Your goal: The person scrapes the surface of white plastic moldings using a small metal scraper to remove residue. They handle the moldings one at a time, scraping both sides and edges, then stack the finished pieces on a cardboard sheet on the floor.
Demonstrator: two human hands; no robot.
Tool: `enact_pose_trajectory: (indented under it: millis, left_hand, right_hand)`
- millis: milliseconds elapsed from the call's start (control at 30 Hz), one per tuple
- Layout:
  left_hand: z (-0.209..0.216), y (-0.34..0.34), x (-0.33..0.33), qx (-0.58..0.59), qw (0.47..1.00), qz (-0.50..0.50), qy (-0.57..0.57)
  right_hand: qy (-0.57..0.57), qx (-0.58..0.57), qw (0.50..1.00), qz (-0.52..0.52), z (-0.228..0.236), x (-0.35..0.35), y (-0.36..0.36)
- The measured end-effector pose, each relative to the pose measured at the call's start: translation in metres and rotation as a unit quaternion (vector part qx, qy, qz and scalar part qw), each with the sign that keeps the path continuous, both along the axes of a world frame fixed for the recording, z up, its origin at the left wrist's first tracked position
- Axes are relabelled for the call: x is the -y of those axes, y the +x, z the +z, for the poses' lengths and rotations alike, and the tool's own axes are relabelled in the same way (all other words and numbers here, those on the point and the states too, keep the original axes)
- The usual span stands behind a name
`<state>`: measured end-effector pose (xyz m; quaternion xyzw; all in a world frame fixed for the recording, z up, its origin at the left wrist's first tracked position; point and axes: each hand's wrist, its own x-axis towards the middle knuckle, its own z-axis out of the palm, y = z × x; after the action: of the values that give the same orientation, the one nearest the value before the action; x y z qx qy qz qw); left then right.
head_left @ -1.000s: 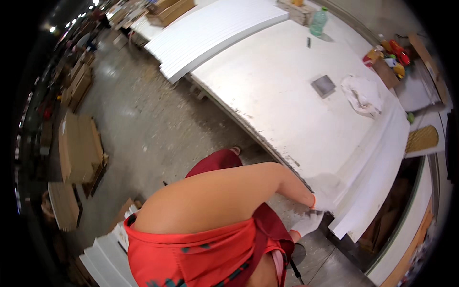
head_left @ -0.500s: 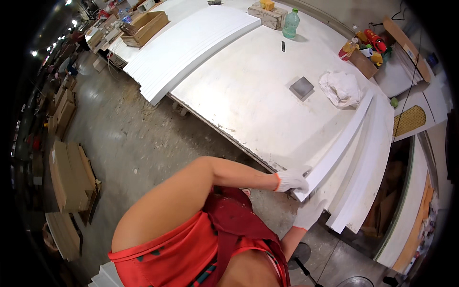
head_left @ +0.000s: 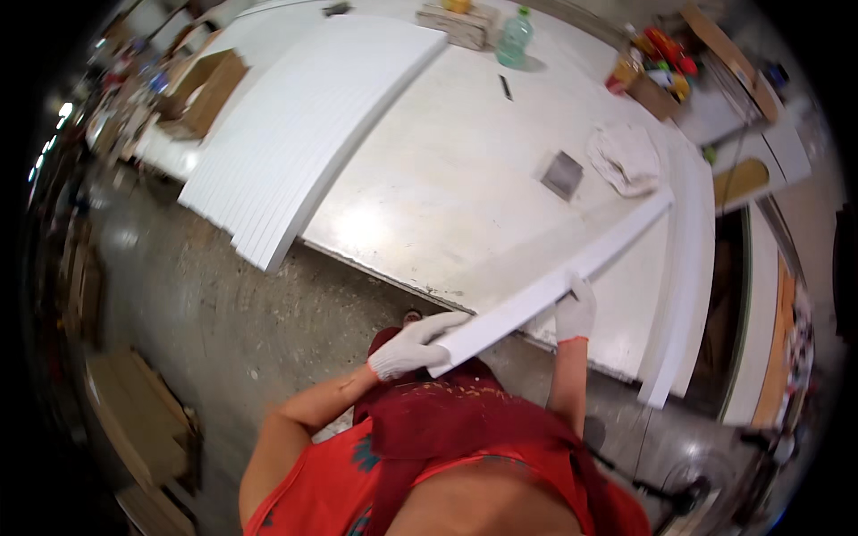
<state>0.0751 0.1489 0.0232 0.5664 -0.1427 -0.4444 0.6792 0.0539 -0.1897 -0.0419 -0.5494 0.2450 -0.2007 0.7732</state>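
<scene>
A long white strip [head_left: 545,290] slants over the worktable's front edge, its near end sticking out above my apron. My left hand [head_left: 418,347], in a white knit glove with an orange cuff, grips that near end. Further along, my right hand [head_left: 576,314], gloved alike, holds the strip's right edge with the fingertips over it. The far end reaches towards a crumpled white cloth [head_left: 624,159]. More white strips [head_left: 675,295] lie along the table's right side. A grey square block [head_left: 561,175] sits beyond the held strip.
A wide row of white strips [head_left: 313,125] covers the table's [head_left: 420,188] left part. At the back stand a green plastic bottle [head_left: 514,40] and a pale block [head_left: 458,25]. An open box [head_left: 204,94] is far left. Flattened cardboard [head_left: 143,415] lies on the floor.
The strip has swung and slid left and towards me, away from the others. My left hand moved left with its near end; my right hand moved up along its side.
</scene>
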Motion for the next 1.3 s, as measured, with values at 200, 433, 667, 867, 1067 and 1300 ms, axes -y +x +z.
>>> enact_pose_trajectory:
  millis: [200, 433, 667, 867, 1067, 1300]
  left_hand:
    - [-0.021, 0.013, -0.075, -0.063, 0.990, 0.056, 0.111]
    - [-0.012, 0.015, -0.104, -0.158, 0.975, 0.149, 0.055]
    - [-0.019, 0.019, -0.095, -0.137, 0.962, 0.212, 0.102]
    - [-0.021, 0.023, -0.087, -0.212, 0.940, 0.244, 0.109]
    - [-0.035, 0.021, -0.074, -0.246, 0.918, 0.294, 0.099]
    - [-0.065, 0.014, -0.074, -0.274, 0.885, 0.366, 0.088]
  right_hand:
    - [-0.100, -0.077, 0.991, 0.041, 0.055, -0.095, 0.031]
    - [0.077, -0.068, 0.989, 0.108, 0.052, -0.144, 0.098]
    - [-0.243, -0.225, 0.895, 0.299, 0.042, -0.091, 0.131]
    - [-0.799, -0.136, 0.586, 0.011, 0.031, 0.001, 0.190]
    - [-0.803, -0.204, 0.551, 0.100, 0.029, 0.083, 0.221]
    - [-0.761, -0.118, 0.628, 0.109, 0.052, 0.088, 0.309]
